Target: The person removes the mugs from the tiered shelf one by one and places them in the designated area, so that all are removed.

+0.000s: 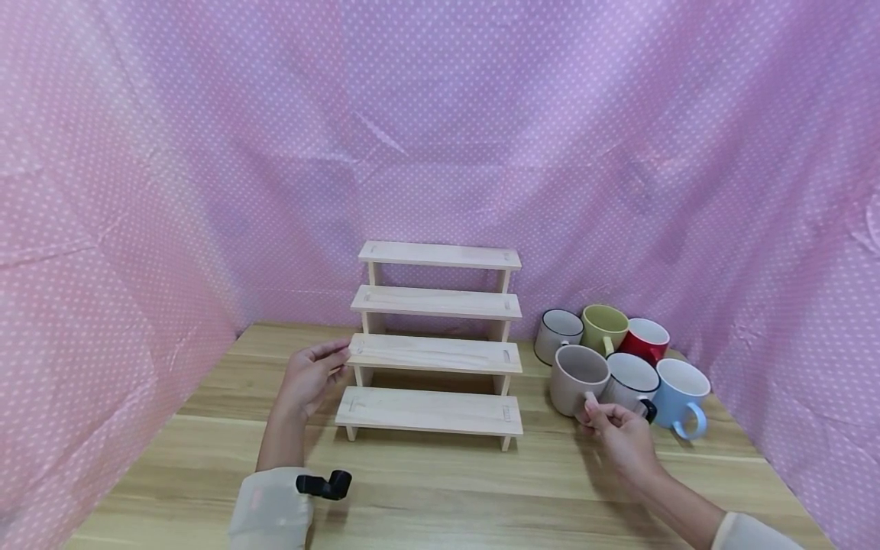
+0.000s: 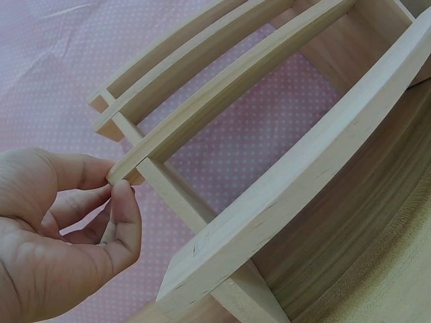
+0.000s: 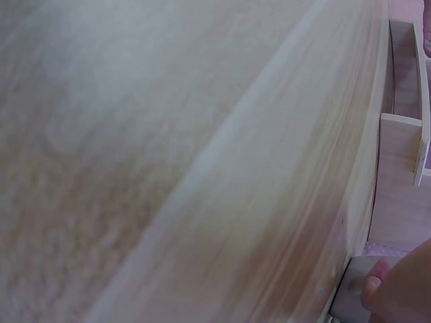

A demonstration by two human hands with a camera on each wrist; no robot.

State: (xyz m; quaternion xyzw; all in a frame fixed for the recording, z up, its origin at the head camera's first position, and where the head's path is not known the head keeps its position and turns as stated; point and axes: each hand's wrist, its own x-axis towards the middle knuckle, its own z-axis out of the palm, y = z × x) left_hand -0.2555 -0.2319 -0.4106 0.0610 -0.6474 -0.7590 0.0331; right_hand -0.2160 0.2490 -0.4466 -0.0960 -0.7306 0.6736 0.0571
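Observation:
A pale wooden stepped display stand (image 1: 426,410) with several tiers stands on the table. At its left side my left hand (image 1: 309,376) pinches the end of the second-lowest board (image 2: 222,87) between thumb and fingers. To the right of the stand, my right hand (image 1: 622,439) pinches the handle of a taupe mug (image 1: 574,393), which is upright. Only part of the right hand (image 3: 401,289) and a bit of the mug (image 3: 353,289) show at the lower right of the right wrist view.
Beside and behind the taupe mug stand a grey dark-rimmed mug (image 1: 550,344), a green mug (image 1: 594,334), a red mug (image 1: 642,350), a white black-rimmed mug (image 1: 622,391) and a light blue mug (image 1: 670,401). Pink dotted cloth (image 1: 440,137) surrounds the wooden table (image 1: 426,496).

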